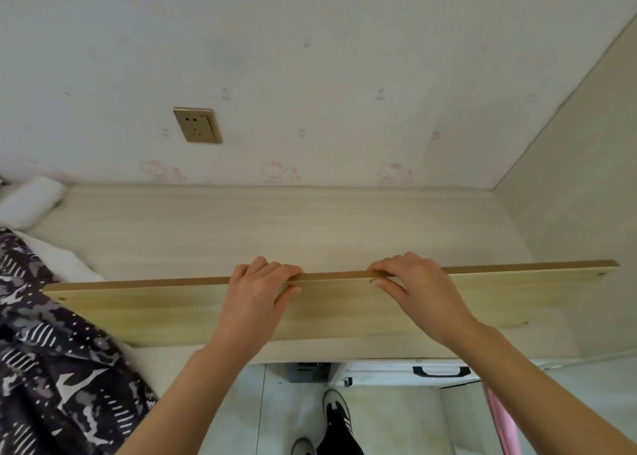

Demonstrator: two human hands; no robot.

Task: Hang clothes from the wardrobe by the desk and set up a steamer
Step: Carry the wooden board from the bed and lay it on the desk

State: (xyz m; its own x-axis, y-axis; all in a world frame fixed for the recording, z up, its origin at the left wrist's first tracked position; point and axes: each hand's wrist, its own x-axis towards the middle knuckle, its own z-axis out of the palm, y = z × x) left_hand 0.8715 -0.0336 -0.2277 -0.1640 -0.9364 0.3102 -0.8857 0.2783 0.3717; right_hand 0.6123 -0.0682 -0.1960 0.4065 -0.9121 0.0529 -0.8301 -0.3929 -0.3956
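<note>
Two hands, our left hand (256,292) and right hand (417,289), grip a wooden board (344,313) by its top edge above the worktop (275,230); patterned clothes (51,351) lie left, unhung. Next we probably must set the board aside.

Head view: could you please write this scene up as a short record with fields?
surface: pale desk against a wall
board: long wooden board, on edge over the desk's front
left grip: left grip holds the board, fingers curled over its top edge
right grip: right grip holds it the same way, further right
wall: socket above the desk
left side: dark patterned cloth, white roll behind it
floor: shoe below the desk
</note>
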